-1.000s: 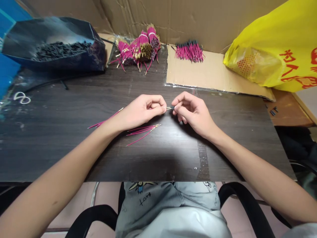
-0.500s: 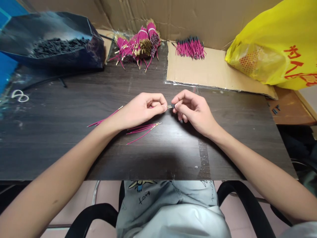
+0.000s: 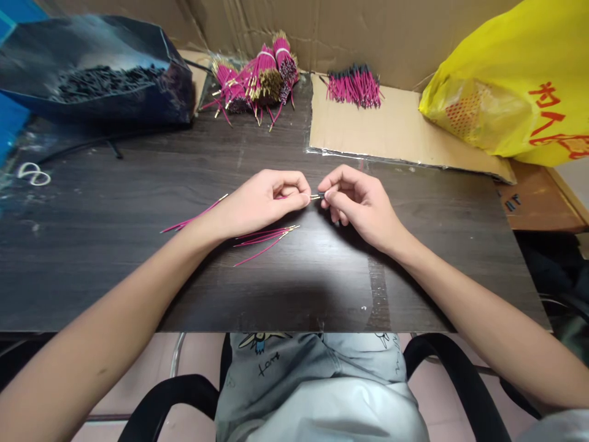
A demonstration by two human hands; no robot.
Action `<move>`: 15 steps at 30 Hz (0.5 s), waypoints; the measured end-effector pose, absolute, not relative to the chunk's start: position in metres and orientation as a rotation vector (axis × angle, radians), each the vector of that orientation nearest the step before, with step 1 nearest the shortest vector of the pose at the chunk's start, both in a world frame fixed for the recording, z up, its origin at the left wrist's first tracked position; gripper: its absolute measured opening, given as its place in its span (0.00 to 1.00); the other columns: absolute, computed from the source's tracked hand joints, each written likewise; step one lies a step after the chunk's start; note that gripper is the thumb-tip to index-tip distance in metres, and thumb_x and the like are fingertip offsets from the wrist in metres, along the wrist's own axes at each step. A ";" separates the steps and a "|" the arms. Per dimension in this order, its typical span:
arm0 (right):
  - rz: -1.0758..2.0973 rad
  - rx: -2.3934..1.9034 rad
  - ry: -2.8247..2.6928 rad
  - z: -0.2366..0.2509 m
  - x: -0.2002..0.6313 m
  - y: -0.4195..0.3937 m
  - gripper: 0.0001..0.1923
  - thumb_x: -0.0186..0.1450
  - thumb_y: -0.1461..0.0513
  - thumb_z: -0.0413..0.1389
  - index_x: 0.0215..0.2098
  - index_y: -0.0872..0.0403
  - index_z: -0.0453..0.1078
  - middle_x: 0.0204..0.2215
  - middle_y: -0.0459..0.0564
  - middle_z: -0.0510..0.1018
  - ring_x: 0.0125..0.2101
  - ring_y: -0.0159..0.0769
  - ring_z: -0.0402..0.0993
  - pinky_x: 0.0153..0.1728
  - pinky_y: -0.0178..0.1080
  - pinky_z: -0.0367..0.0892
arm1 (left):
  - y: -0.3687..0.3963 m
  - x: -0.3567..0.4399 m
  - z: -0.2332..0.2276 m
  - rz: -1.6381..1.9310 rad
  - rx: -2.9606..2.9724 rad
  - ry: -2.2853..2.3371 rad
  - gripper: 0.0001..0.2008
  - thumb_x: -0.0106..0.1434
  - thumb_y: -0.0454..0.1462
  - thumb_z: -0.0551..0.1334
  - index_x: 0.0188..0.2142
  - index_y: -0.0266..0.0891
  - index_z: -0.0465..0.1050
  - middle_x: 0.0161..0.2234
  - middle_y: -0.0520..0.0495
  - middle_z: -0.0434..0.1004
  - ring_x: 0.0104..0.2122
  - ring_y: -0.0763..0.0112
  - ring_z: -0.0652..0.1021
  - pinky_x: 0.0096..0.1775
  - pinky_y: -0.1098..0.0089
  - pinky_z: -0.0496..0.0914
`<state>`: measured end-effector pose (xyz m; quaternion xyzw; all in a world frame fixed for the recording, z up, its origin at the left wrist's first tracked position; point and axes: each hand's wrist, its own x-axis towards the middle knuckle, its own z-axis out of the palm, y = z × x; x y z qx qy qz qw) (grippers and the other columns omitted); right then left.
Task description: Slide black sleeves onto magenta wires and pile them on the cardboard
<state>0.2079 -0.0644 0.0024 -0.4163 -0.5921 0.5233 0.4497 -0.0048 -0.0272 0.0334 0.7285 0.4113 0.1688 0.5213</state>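
My left hand [image 3: 280,199] pinches pink wires whose gold metal tips [image 3: 315,197] stick out past the thumb toward the right. Facing it, my right hand [image 3: 352,196] holds a small black sleeve [image 3: 322,195] between thumb and forefinger, right at those tips. Whether the tips are inside the sleeve I cannot tell. Several loose pink wires [image 3: 264,238] with gold ends lie on the table just below my left hand. More pink wires [image 3: 196,215] stick out beyond my left wrist, partly hidden by the forearm.
A dark bag [image 3: 175,92] of black sleeves stands back left. Tied bundles of pink wires [image 3: 264,80] lie beside it. Pink wires with black ends [image 3: 353,87] rest on cardboard [image 3: 396,132]. A yellow bag [image 3: 501,92] is at right, a white loop [image 3: 34,174] at left.
Both hands stay almost in place, still pinching the wires and the sleeve. The view has shifted very slightly.
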 end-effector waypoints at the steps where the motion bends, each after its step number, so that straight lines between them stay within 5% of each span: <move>1: 1.294 -1.032 -1.465 0.002 0.208 -0.064 0.04 0.65 0.65 0.57 0.40 0.56 0.72 0.29 0.44 0.78 0.22 0.23 0.69 0.22 0.29 0.63 | -0.027 -0.005 0.033 0.405 1.747 0.986 0.08 0.68 0.39 0.63 0.33 0.37 0.71 0.19 0.59 0.59 0.20 0.83 0.59 0.26 0.76 0.52; 15: 1.284 -1.039 -1.474 0.001 0.208 -0.065 0.04 0.66 0.66 0.57 0.40 0.55 0.72 0.29 0.44 0.78 0.23 0.23 0.70 0.23 0.29 0.64 | -0.028 -0.003 0.032 0.401 1.735 0.980 0.08 0.69 0.38 0.62 0.34 0.36 0.71 0.20 0.58 0.60 0.20 0.84 0.59 0.26 0.77 0.53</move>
